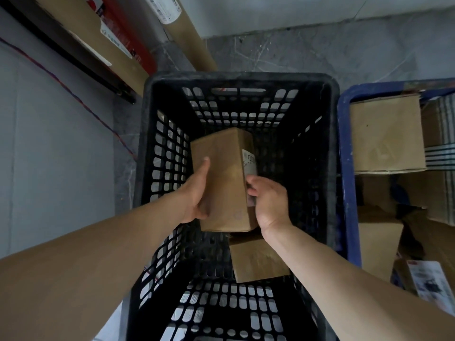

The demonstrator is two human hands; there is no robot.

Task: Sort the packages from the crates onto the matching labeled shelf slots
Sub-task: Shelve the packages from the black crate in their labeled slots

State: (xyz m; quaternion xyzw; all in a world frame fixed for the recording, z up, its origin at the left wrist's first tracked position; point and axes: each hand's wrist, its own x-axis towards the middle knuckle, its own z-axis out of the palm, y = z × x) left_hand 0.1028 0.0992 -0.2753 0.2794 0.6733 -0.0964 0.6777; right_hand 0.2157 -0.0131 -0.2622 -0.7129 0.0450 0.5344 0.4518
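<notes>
My left hand (197, 193) and right hand (270, 205) grip the brown rectangular cardboard box (222, 178) between them, on opposite sides, probably to steady lifting.

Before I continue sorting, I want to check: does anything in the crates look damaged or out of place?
No damage shows. The box between the left hand and right hand looks intact. Packages in the blue crate lie jumbled, tilted.

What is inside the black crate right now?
Inside the black crate, the left hand and right hand grip one cardboard box. A second box lies below it, partly covered by that box and the right wrist. The crate floor is too dark to tell more.
</notes>
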